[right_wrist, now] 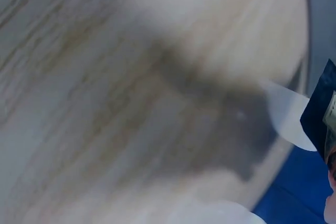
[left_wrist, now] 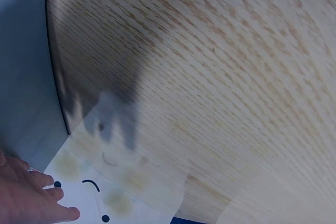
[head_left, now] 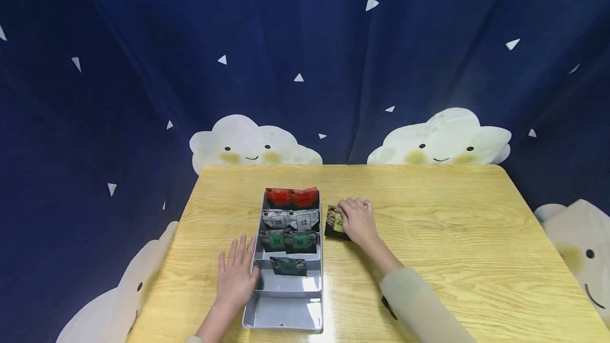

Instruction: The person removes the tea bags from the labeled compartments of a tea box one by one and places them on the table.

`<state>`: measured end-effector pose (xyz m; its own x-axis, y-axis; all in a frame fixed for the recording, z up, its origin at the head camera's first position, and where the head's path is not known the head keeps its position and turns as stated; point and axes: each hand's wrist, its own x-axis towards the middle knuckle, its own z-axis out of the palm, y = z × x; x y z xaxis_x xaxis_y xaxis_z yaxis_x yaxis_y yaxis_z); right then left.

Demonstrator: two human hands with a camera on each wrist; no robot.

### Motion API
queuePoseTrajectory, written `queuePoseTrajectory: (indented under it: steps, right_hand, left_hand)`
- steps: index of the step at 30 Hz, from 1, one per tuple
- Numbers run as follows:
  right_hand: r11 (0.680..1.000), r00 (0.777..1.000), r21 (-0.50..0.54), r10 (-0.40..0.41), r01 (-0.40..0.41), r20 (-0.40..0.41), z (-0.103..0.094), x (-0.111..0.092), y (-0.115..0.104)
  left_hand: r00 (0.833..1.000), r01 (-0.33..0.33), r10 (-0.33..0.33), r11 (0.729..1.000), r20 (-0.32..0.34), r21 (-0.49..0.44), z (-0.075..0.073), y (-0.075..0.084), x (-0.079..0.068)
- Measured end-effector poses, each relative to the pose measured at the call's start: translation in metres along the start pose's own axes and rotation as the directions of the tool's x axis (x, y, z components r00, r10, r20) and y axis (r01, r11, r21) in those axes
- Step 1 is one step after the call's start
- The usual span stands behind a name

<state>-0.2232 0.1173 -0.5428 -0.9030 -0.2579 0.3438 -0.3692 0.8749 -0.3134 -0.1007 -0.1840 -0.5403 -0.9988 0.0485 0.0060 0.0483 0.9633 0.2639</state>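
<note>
My right hand (head_left: 358, 222) pinches a black sachet with a yellow label (head_left: 333, 231), just right of a light grey divided box (head_left: 286, 310). That sachet (right_wrist: 317, 114) also shows at the right edge of the right wrist view. Along the box's left side lies my left hand (head_left: 235, 278), fingers straight, thumb at the wall. Inside, from the far end, stand two red sachets (head_left: 292, 198), two silver-grey sachets (head_left: 303, 220), two green-labelled sachets (head_left: 301, 242) and one teal-labelled sachet (head_left: 288, 265). The nearest compartment holds nothing.
A wooden table (head_left: 452, 237) carries the box. Part of a dark object (head_left: 388, 308) shows beside the right sleeve (head_left: 419, 300), mostly hidden. Behind the table hangs a dark blue curtain (head_left: 324, 30) with white triangles and smiling clouds.
</note>
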Motion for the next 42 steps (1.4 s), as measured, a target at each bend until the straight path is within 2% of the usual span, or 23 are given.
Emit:
queuePoseTrajectory:
  steps: [6, 12, 19, 27, 31, 38, 42]
  right_hand:
    - [0.995, 0.999, -0.099, 0.007, -0.003, 0.037, 0.027, 0.0, 0.012]
    - [0.988, 0.999, -0.157, 0.009, -0.001, 0.049, 0.043, -0.005, 0.018]
    - [0.983, 0.987, -0.181, 0.056, -0.028, 0.152, 0.057, -0.014, 0.02]
    - [0.977, 0.984, -0.208, 0.077, -0.043, 0.16, 0.059, -0.011, 0.015]
    - [0.981, 0.986, -0.186, 0.089, -0.061, 0.143, 0.057, -0.01, 0.013]
    - [0.985, 0.978, -0.15, 0.108, -0.081, 0.178, 0.053, -0.007, 0.011]
    - [0.988, 0.983, -0.108, 0.128, -0.114, 0.133, 0.049, -0.004, 0.009]
  left_hand:
    - [1.0, -0.012, 0.012, 1.0, -0.014, -0.001, 0.001, 0.0, 0.0]
    - [1.0, -0.012, 0.012, 1.0, -0.005, 0.009, 0.002, -0.001, 0.001]
    - [1.0, -0.018, 0.018, 1.0, -0.012, 0.005, 0.001, 0.0, 0.001]
    - [1.0, -0.011, 0.011, 1.0, -0.004, 0.0, 0.0, 0.0, 0.001]
    - [1.0, -0.01, 0.01, 1.0, -0.004, -0.002, 0.0, 0.0, 0.001]
    - [1.0, -0.004, 0.004, 1.0, -0.009, 0.001, 0.0, 0.0, 0.001]
    - [1.0, 0.001, -0.001, 1.0, -0.001, -0.001, -0.001, 0.0, 0.001]
